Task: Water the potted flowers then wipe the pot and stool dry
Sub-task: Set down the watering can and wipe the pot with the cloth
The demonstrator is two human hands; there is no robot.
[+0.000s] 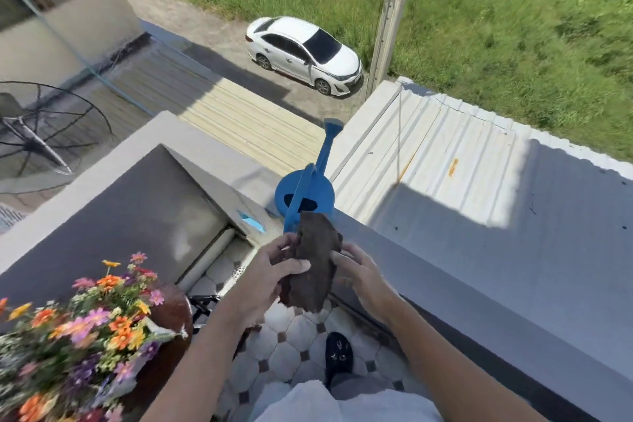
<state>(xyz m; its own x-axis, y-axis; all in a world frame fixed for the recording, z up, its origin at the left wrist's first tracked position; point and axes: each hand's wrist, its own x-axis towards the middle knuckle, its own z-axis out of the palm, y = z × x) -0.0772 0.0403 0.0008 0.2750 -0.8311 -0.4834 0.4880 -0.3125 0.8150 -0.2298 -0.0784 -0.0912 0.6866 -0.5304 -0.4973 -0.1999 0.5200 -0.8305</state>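
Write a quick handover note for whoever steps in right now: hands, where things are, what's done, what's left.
Left hand and right hand: both gripping the dark brown cloth, held up over the tiled floor.
Blue watering can: set down on the balcony ledge, nobody holding it.
Potted flowers: lower left, on a dark round stool.
Done: watering looks finished, judging by the parked can.
Left: wipe the pot and stool dry; whether they are wet cannot be told.

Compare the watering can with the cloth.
The can is bright blue and rigid; the cloth is dark brown and limp. The can stands untouched on the ledge; the cloth is held up between the left hand and right hand. Both sit near the balcony wall.
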